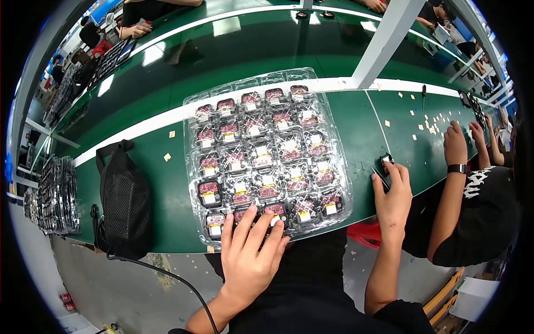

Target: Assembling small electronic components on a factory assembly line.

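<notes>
Head view. Green tabletop [156,183] with a white stripe running left to right; a second green surface beyond it. Black mesh bag [123,203] lies at the near left, stacks of trays [55,195] further left. Small tan scraps [428,125] scattered far right, where another person's hand [455,143] rests.

Left hand [251,253]: palm down, fingers spread open, fingertips resting on the near edge of the clear plastic tray [194,119]. Right hand [392,196]: fingers loosely curled around thin tweezers [380,178], index tip at a small black part [386,160].

Tray sits centre tabletop, gridded pockets each holding a small dark component with red and white patches.
</notes>
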{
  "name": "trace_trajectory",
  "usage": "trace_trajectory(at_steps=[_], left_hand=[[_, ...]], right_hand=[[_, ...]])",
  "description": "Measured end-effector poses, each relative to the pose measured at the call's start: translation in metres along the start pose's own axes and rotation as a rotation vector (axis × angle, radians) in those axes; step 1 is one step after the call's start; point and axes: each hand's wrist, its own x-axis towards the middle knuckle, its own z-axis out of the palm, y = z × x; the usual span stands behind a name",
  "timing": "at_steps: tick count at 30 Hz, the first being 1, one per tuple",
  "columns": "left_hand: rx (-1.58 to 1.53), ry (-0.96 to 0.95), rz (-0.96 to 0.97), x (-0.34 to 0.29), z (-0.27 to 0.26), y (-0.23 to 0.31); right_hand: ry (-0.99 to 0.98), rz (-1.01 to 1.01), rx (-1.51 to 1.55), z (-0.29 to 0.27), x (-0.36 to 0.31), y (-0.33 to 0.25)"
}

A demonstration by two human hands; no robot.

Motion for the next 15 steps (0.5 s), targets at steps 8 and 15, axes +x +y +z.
trace_trajectory(at_steps=[8, 15], left_hand=[[0.056, -0.042, 0.032, -0.001, -0.005, 0.001], [0.096, -0.05, 0.034, 0.001, -0.007, 0.004]], right_hand=[[0.076, -0.066, 0.101, 0.001, -0.007, 0.001], [-0.032, -0.058, 0.155, -0.002, -0.014, -0.013]])
